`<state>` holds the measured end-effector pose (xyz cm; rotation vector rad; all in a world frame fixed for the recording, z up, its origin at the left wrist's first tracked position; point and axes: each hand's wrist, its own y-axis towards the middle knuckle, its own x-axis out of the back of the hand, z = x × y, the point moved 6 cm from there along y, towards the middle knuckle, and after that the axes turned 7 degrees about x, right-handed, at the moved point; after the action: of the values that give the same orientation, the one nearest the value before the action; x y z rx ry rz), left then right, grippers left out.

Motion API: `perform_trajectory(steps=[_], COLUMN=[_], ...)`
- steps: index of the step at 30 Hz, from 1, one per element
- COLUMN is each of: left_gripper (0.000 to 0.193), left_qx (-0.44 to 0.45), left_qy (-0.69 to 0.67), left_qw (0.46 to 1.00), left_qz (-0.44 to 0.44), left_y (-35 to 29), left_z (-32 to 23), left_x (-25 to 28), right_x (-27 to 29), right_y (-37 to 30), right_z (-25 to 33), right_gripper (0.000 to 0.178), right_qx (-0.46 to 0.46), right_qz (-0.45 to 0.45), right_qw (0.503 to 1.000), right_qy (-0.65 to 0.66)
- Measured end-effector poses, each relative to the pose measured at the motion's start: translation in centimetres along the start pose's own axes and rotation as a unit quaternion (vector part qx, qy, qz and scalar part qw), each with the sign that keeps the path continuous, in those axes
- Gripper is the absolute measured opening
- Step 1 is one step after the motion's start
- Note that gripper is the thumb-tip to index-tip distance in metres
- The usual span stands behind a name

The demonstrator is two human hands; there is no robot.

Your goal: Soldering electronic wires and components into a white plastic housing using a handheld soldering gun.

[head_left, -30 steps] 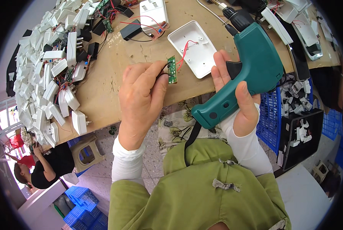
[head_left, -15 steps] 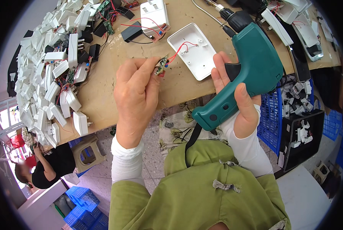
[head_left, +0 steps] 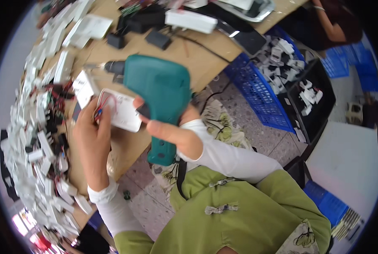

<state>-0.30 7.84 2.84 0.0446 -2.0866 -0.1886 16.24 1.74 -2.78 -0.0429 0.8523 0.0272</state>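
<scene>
A teal power drill (head_left: 159,80) is in my right hand (head_left: 180,137), its grip against my palm and its black chuck pointing left. My left hand (head_left: 91,137) is closed in a pinch on a small circuit board (head_left: 98,112), blurred and mostly covered by the fingers; its blue parts show. Red wires (head_left: 113,103) run from it to a white plastic housing shell (head_left: 130,120), which lies inner side up just beyond my left fingers. Behind the shell is another white piece (head_left: 85,89).
White plug housings (head_left: 36,156) are heaped along the table's left side. Black blocks (head_left: 158,39) and a white casing (head_left: 191,21) lie at the far side. Right of the table, a blue crate (head_left: 261,95) and a black bin (head_left: 324,91) hold white parts. Another person's arm (head_left: 328,21) shows top right.
My view has swung to the right. My right hand has brought the drill leftward, close to my left hand and the shell. The board remains pinched in my left hand.
</scene>
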Motion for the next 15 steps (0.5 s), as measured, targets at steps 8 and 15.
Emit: perform_trajectory(steps=[8,15], left_gripper=[0.025,0.026], left_qx=[0.148,0.206], left_qy=[-0.277,-0.441], left_qw=[0.949,0.868], left_qz=[-0.008,0.097], left_y=[1.6,9.0], left_z=[4.3,-3.2], left_x=[2.1,1.4], right_x=[2.3,9.3], right_y=[-2.8,-7.5], right_z=[5.5,8.1], right_gripper=[0.063,0.071], right_qx=[0.026,0.029], right_qz=[0.026,-0.048], right_qw=[0.999,0.996], right_qy=[0.006,-0.075])
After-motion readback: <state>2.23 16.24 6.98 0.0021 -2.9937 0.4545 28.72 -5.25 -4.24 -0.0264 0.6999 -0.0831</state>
